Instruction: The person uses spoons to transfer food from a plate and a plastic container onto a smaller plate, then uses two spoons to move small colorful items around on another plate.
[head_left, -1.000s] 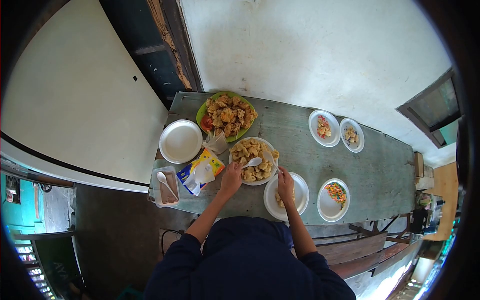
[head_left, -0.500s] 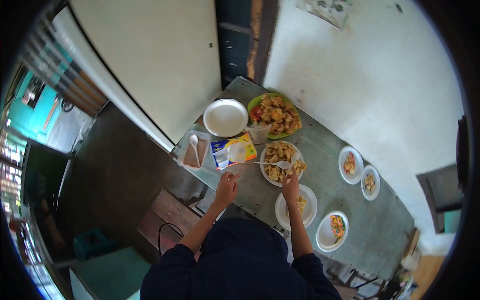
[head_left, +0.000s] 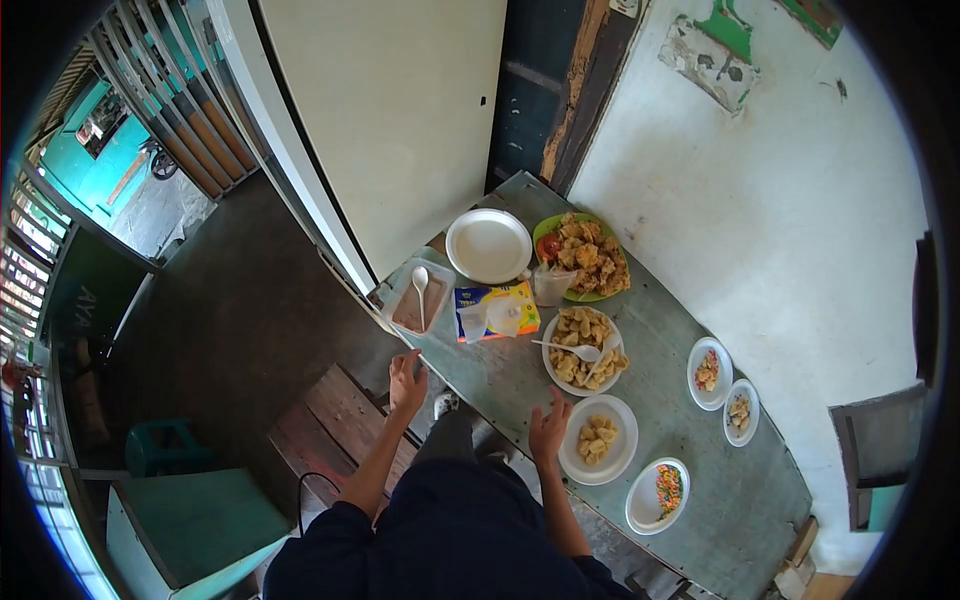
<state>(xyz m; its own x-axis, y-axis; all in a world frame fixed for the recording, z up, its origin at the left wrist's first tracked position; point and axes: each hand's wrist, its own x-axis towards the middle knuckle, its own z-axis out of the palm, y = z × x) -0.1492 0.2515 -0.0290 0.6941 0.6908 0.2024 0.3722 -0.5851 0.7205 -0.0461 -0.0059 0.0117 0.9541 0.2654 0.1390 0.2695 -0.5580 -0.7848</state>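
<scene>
My right hand (head_left: 549, 428) hovers at the table's front edge with its fingers apart and nothing in them. Beside it, a white plate (head_left: 627, 462) holds a small portion of pale yellow food pieces (head_left: 597, 440). Just behind is a fuller plate of similar pieces (head_left: 575, 372), with a white plastic spoon (head_left: 585, 353) and a second white spoon (head_left: 606, 347) resting in it. Off the table's front left edge, my left hand (head_left: 406, 385) hangs in the air, fingers loosely bent and apart. A plastic tub (head_left: 407, 312) of brownish contents, with a white spoon (head_left: 420, 283), is the nearest thing to it.
A blue and yellow packet (head_left: 522, 302), a clear plastic cup (head_left: 553, 286) and a white plate (head_left: 488, 245) stand toward the back. Fried food (head_left: 590, 255) fills a green plate. Three small plates, one with colourful bits (head_left: 670, 490), lie rightward. A wooden bench (head_left: 335, 415) is at left.
My right hand has let go of the spoon in the fuller plate and drawn back toward me. My left hand has moved away from the table edge. The view has shifted.
</scene>
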